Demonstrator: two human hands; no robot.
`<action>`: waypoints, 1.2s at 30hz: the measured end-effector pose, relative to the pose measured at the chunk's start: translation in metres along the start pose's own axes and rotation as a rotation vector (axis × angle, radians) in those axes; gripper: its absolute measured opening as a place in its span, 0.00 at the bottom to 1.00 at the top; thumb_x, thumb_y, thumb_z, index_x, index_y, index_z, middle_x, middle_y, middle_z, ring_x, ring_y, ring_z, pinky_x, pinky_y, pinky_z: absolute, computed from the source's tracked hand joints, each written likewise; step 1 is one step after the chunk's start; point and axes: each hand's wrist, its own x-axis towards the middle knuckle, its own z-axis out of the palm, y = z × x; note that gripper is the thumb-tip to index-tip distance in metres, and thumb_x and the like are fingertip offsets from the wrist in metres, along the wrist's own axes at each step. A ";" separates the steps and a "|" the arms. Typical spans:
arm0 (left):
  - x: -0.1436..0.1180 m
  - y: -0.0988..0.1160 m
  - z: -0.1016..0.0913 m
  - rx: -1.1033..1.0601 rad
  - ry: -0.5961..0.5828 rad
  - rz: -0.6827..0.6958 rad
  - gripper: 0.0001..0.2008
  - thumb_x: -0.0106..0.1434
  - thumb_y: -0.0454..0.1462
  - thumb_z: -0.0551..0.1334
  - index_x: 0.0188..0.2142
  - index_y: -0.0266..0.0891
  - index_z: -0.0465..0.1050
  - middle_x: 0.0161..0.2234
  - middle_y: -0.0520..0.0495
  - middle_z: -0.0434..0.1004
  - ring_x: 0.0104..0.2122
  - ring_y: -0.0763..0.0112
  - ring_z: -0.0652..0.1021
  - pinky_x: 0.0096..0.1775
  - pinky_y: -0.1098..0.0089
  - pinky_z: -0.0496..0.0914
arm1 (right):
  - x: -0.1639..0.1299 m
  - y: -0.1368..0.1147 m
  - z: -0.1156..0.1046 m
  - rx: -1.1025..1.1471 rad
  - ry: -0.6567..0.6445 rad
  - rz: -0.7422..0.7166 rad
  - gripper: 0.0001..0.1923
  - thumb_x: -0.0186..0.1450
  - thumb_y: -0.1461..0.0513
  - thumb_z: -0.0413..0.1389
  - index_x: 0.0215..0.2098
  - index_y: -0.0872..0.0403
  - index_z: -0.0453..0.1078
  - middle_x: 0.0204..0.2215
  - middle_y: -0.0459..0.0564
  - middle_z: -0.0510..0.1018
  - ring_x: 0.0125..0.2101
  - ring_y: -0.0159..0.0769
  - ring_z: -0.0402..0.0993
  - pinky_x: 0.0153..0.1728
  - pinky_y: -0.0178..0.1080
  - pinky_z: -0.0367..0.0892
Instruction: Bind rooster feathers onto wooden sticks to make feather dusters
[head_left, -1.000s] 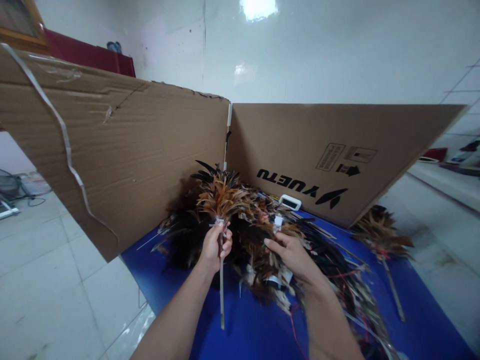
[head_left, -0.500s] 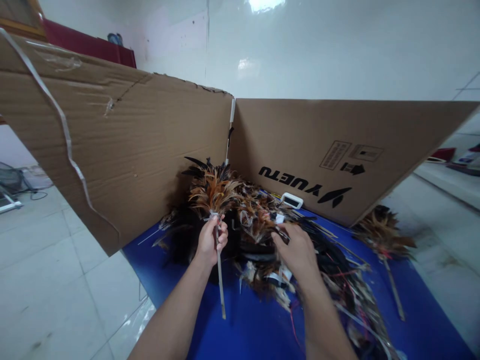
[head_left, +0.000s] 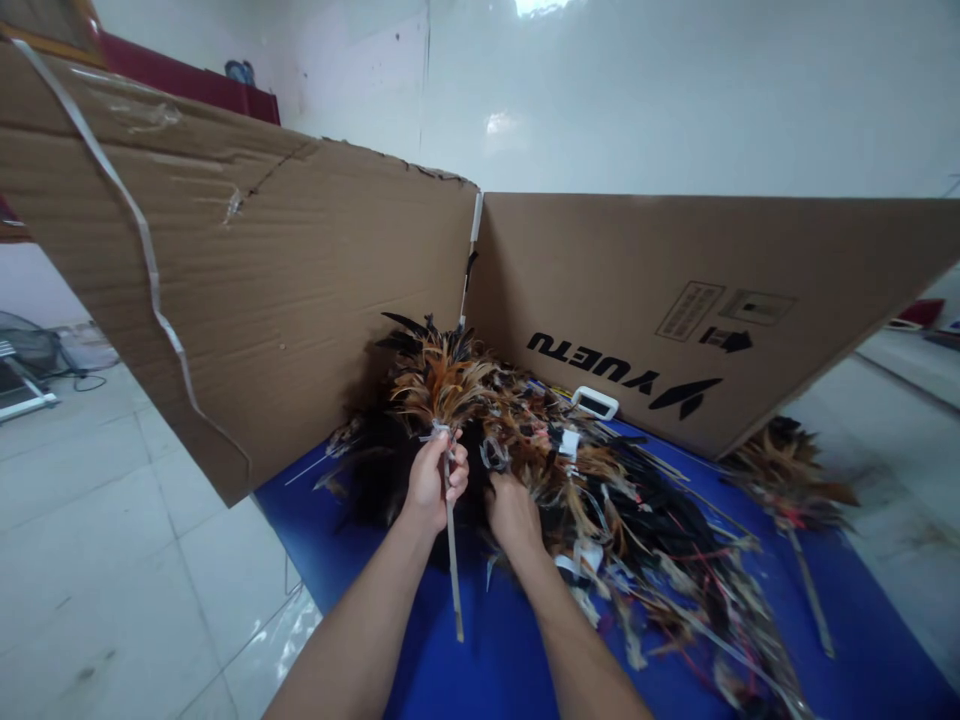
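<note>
Left hand (head_left: 433,482) is closed in a fist round the thin pale stick of a brown-and-black feather duster (head_left: 442,385), gripping just below the white binding where the feathers start. Duster's long axis runs near vertical in the head view, slight tilt: feather head points up and away from the person toward the cardboard corner, bare stick end (head_left: 458,625) points down toward the person, hanging free over the blue table cover (head_left: 495,650).

Right hand (head_left: 513,512) sits just right of the stick, back of hand up, fingers buried in the loose heap of brown, black and white feathers (head_left: 615,500); can't tell if it's gripping anything, fingertips are hidden.

The heap spreads right and toward the person across the blue cover, with red and pale strands mixed in. A small white rectangular gadget with a dark screen (head_left: 595,402) lies at the back of the heap, near the cardboard. Second feather duster with a pale stick (head_left: 795,480) lies well apart at the right, head toward the cardboard, stick toward the person.

Brown corrugated cardboard sheet printed with black lettering (head_left: 660,290) stands folded as a screen behind everything
</note>
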 end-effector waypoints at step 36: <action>0.002 -0.003 -0.003 -0.035 -0.003 -0.004 0.14 0.55 0.43 0.61 0.37 0.34 0.66 0.21 0.55 0.63 0.13 0.84 0.60 0.10 0.82 0.49 | 0.007 0.028 -0.125 0.056 0.238 0.005 0.15 0.53 0.59 0.51 0.37 0.53 0.72 0.35 0.51 0.77 0.34 0.39 0.73 0.40 0.42 0.65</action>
